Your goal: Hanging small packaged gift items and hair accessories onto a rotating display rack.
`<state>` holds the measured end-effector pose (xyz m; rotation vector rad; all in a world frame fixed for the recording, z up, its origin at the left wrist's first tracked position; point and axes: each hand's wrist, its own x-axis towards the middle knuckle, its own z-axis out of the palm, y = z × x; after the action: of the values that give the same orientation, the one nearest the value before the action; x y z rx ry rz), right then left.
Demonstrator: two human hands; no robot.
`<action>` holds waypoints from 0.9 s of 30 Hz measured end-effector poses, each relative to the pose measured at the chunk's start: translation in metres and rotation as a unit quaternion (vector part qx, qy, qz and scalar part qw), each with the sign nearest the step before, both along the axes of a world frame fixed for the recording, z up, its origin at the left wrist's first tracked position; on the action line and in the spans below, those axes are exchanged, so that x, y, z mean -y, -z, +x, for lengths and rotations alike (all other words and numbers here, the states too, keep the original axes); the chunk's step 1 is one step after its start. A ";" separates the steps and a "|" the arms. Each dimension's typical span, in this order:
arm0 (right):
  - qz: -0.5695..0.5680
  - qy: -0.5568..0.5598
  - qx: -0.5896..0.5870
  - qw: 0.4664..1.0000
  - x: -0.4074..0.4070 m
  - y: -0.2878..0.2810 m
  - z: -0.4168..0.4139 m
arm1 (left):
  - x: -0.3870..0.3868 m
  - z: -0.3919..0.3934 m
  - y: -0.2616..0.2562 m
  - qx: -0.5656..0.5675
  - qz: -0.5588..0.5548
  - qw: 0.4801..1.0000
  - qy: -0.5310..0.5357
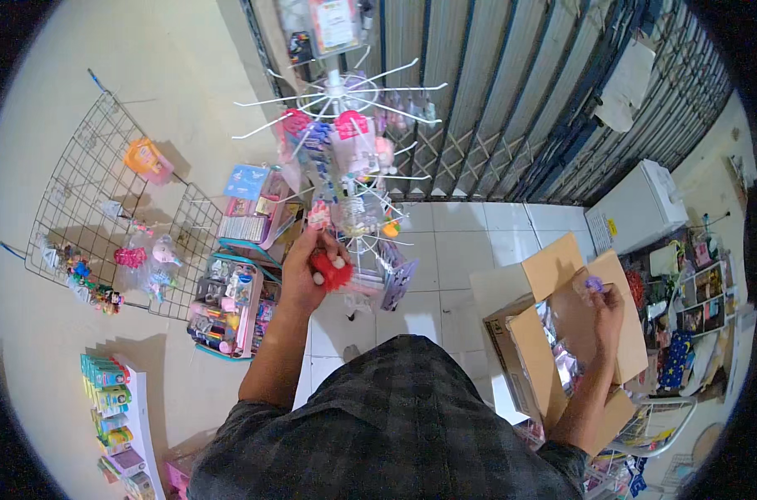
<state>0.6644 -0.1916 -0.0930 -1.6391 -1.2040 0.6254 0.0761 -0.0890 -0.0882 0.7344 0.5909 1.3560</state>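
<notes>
My left hand [310, 265] holds a fluffy red item with white pom-poms [335, 272], just below the white wire display rack [335, 90]. A small pink-and-red packet [320, 214] is at its fingertips; whether it hangs or is held I cannot tell. Packaged accessories [353, 134] hang from the rack's prongs. On the right, my right hand [607, 306] grips a small purple item [594, 284] above the open cardboard box [528, 362], which has shiny plastic-wrapped goods [565, 365] inside.
A wire grid panel [91, 187] with hanging toys is on the left wall, beside tiered shelves [253, 244] of small goods. A folding metal gate [466, 94] stands behind the rack. A white appliance-like box [635, 206] and crowded shelves [697, 300] are at the right.
</notes>
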 end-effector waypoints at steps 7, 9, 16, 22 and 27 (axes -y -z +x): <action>0.042 -0.040 -0.102 0.993 -0.014 -0.109 -0.158 | 0.004 -0.032 -0.017 0.051 0.007 0.999 -0.008; 0.012 -0.070 -0.121 0.990 -0.015 -0.111 -0.179 | 0.004 -0.039 -0.017 0.037 0.002 0.999 -0.007; -0.068 -0.200 -0.260 0.942 -0.016 -0.072 -0.254 | -0.005 -0.061 -0.028 -0.037 0.015 0.998 -0.041; -0.019 -0.267 -0.326 0.907 -0.059 -0.049 -0.313 | -0.009 -0.028 -0.040 -0.231 0.061 0.971 0.034; 0.021 -0.257 -0.265 0.929 -0.090 -0.073 -0.365 | -0.014 0.008 -0.048 -0.302 0.140 0.938 0.094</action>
<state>0.2998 -0.1014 -0.0196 -1.0043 -1.2152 1.2692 0.0845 -0.0748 -0.0398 1.4297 0.7890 1.0348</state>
